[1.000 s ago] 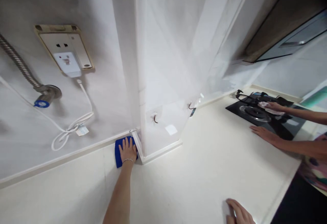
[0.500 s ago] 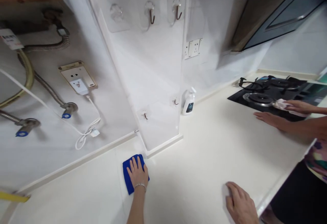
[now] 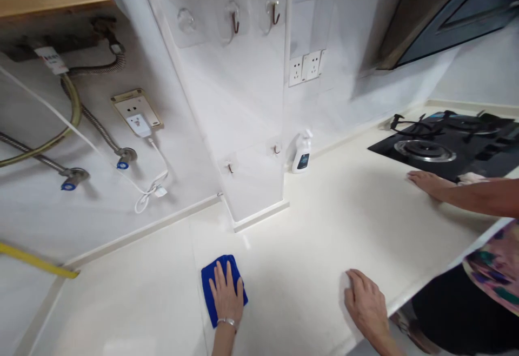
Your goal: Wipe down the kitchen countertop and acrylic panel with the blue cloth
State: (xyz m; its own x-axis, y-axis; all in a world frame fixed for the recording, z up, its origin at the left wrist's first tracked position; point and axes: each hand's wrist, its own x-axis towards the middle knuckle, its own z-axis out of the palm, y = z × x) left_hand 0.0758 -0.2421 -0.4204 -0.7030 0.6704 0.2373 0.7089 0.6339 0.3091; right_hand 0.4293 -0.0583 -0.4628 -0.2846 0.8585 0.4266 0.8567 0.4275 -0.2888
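The left hand lies open, pressing a blue microfiber cloth flat against the white desk at lower centre, not clamping it. The open right hand rests empty at lower right, apparently for support.

No wording on anything here can be read. A white tag hangs on a pipe at the left with red and dark print, too small to make out. The dark label on the white spray bottle carries tiny light print, also illegible. A small tag on the white cable looks printed, but its marks are too blurred to tell.
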